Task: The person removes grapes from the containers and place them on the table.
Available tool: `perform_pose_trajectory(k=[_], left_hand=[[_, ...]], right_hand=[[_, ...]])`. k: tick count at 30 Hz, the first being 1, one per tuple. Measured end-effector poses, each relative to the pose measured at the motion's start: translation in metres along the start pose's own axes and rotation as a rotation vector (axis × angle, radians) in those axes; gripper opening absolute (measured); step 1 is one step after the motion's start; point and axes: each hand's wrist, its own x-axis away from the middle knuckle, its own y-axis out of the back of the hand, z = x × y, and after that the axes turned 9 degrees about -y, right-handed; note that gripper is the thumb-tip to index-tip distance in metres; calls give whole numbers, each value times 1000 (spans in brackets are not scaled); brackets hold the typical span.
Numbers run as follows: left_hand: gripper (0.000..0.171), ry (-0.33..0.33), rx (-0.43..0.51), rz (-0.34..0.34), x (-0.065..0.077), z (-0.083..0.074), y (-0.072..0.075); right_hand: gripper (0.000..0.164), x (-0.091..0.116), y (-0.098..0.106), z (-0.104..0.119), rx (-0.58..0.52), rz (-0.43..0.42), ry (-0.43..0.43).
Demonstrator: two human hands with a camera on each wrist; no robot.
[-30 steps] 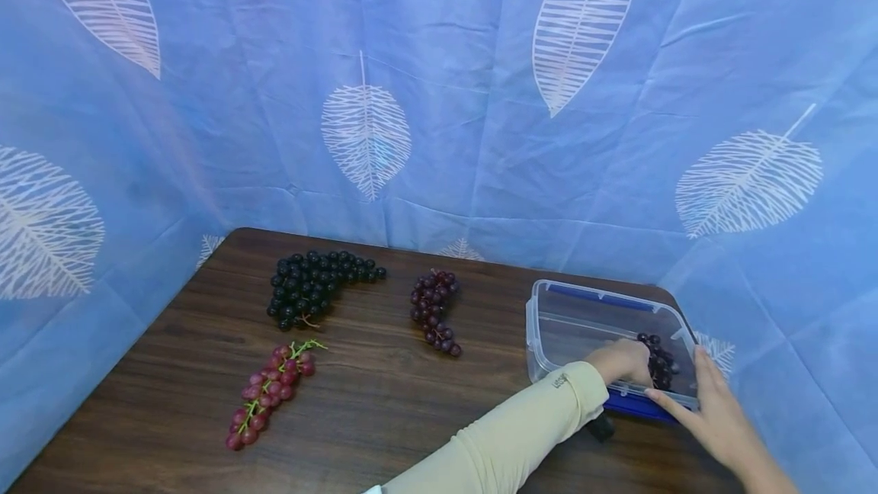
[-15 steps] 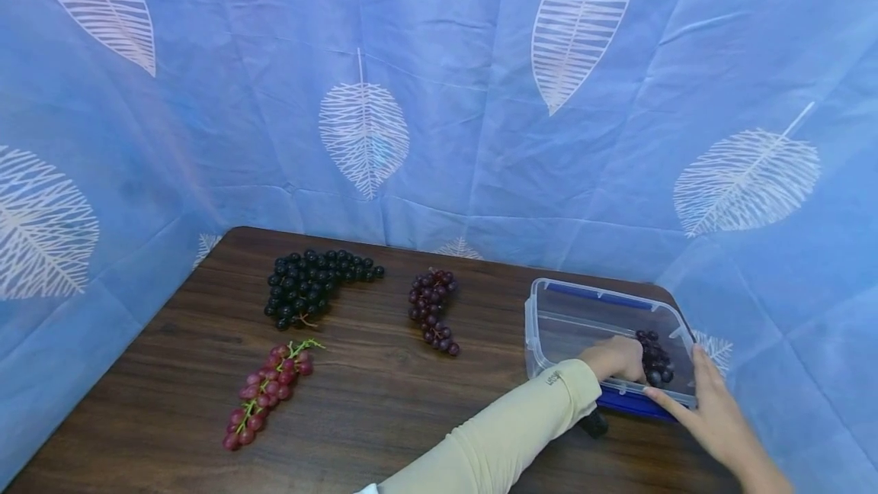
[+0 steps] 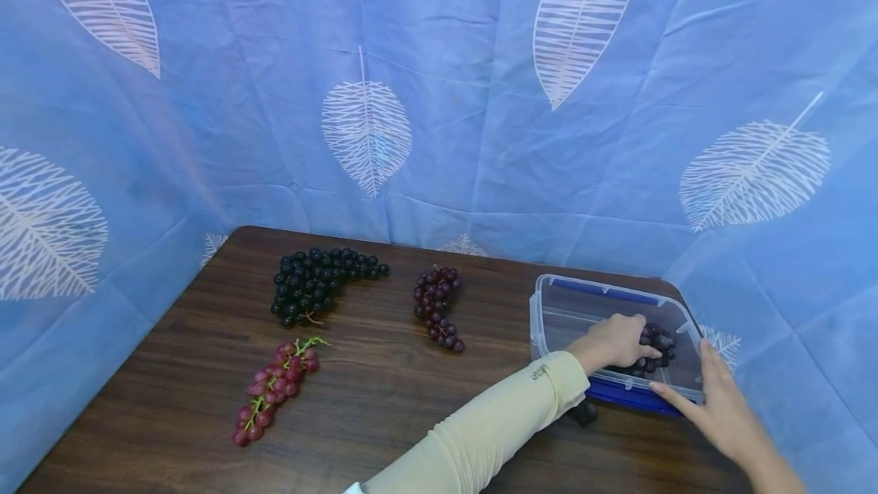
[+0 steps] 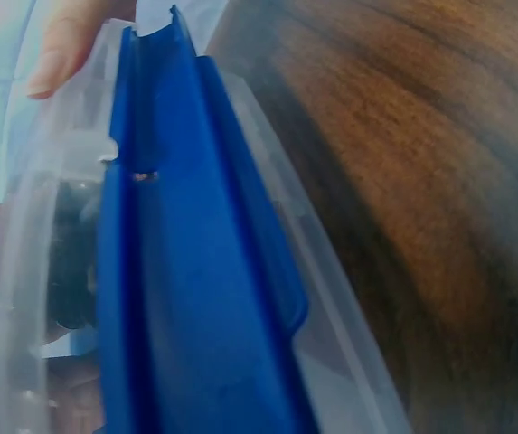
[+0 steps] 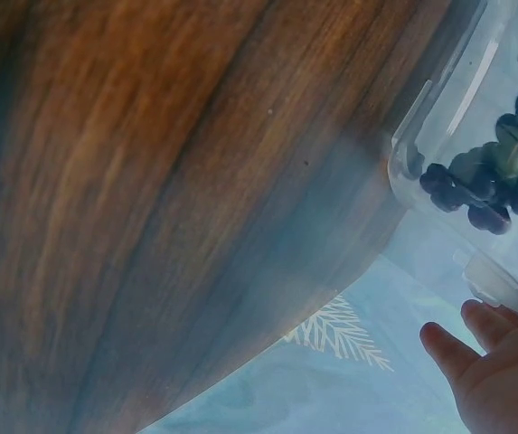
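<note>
At the far left of the bench (image 3: 384, 395) we see a bunch of red grapes (image 3: 274, 387) lying with its green stem showing. Behind it, nearer the blue leaf-print curtain (image 3: 480, 97), lies a larger bunch of black grapes (image 3: 315, 284). Further right, well apart from both, a small bunch of dark purple grapes (image 3: 437, 307) rests on the wood.

Toward the right end stands a clear plastic box (image 3: 549, 303) with blue clips, its top open. Our left hand (image 3: 613, 341), on a pale yellow sleeve (image 3: 494, 433), reaches over the near wall into the box, fingers curled around a dark grape cluster (image 3: 655, 345) that lies inside against the right-hand wall. In the right wrist view the same cluster (image 5: 485, 185) shows through the clear wall of the box.

Our right hand (image 3: 720, 410) lies at the near right corner of the box, fingers straight and relaxed, fingertips touching the rim; it clasps nothing. The left wrist view shows a blue clip (image 4: 186, 298) up close, with one fingertip (image 4: 60, 45) resting on the box edge.
</note>
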Motion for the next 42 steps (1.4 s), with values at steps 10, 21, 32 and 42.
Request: perform_pose_trajectory(k=[10,21,32,42], left_hand=[[58,-33,37,-51,4,3,18],[54,-81,49,-109,19,8,37],[54,-124,37,-149,33,13,52],[53,-159,41,-190,45,15,64]], right_hand=[[117,-3,-1,-3,6,5,-8],[118,-3,-2,-1,7,-11,-6],[119,-6,-1,-2,14,13,-13],[120,-10,-1,-3,22,34,-30]])
